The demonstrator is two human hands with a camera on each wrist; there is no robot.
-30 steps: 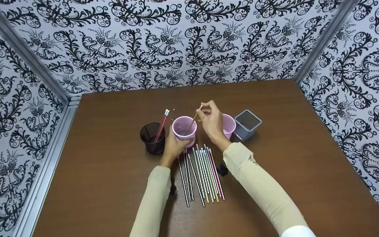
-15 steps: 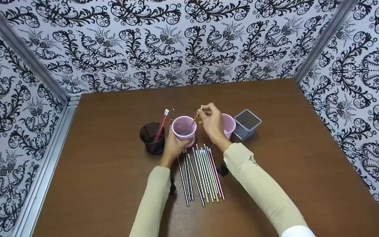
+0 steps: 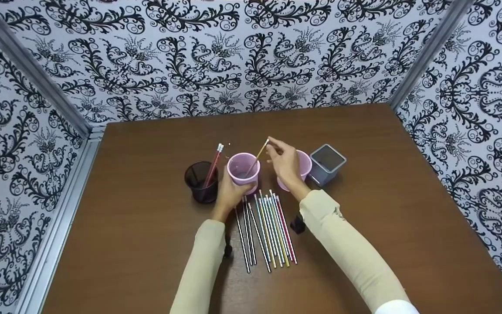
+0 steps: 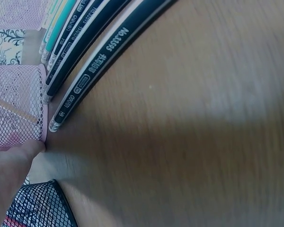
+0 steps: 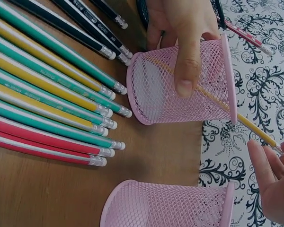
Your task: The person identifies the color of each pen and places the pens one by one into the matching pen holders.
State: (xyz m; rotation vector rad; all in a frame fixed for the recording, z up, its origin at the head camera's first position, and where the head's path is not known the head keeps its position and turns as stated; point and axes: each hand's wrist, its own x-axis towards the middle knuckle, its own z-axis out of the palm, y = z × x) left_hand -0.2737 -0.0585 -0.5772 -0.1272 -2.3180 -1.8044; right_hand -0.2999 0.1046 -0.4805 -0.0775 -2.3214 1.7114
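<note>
My left hand [image 3: 231,192] grips a pink mesh pencil cup [image 5: 154,109] round its side, thumb on the near wall. A yellow pencil [image 3: 261,151] slants inside it, leaning on the rim with its white eraser end up. My right hand [image 3: 286,163] is at that upper end; the fingers are loosened, with the index fingertip at the eraser and the thumb apart from the shaft in the head view. Just right of the held cup, partly behind my right hand, stands a second pink mesh cup [image 5: 175,205]. Several striped pencils [image 3: 273,231] lie side by side in front.
A black mesh cup [image 3: 203,194] holding red pencils [image 3: 213,168] stands close to my left hand. At the right is a grey square mesh holder [image 3: 328,161]. Dark pencils [image 4: 92,71] form the left part of the row. Patterned walls [image 3: 233,56] enclose the brown table [image 3: 146,244].
My right hand has loosened from the yellow pencil and shifted slightly right, showing more of its upper end. The left hand and held cup stay in place.
</note>
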